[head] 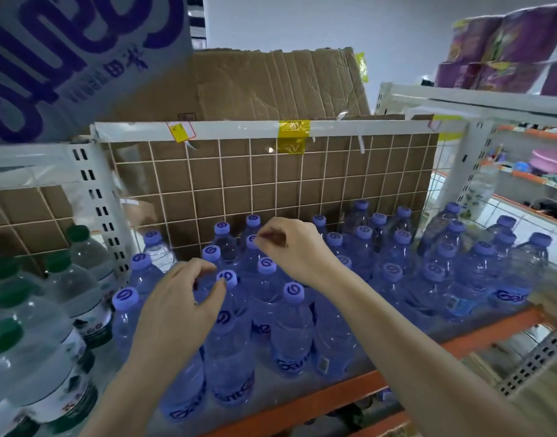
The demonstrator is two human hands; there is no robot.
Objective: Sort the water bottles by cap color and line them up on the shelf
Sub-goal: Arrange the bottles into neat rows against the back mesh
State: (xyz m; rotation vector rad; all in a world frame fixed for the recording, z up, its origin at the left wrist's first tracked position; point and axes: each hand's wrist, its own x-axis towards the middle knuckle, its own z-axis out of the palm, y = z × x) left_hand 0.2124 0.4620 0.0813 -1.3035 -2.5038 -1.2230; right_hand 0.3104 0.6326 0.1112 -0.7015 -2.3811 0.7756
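Sorting looks nearly finished: purple-capped bottles (293, 326) fill the shelf (333, 395), green-capped bottles (34, 357) at nine o'clock; left hand (179, 298) and right hand (297, 246) hover loosely curled, holding nothing.

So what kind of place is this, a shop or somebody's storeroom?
Most likely a small shop or its stockroom. Slotted metal shelving holds rows of purple-capped water bottles beside green-capped ones, and wrapped tissue packs sit on the next rack.

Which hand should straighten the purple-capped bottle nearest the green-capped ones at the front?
Left. The left hand hovers just right of that purple-capped bottle, on the side where the green-capped bottles stand. The right hand is farther back, fingers at another cap, and would probably have to cross over.
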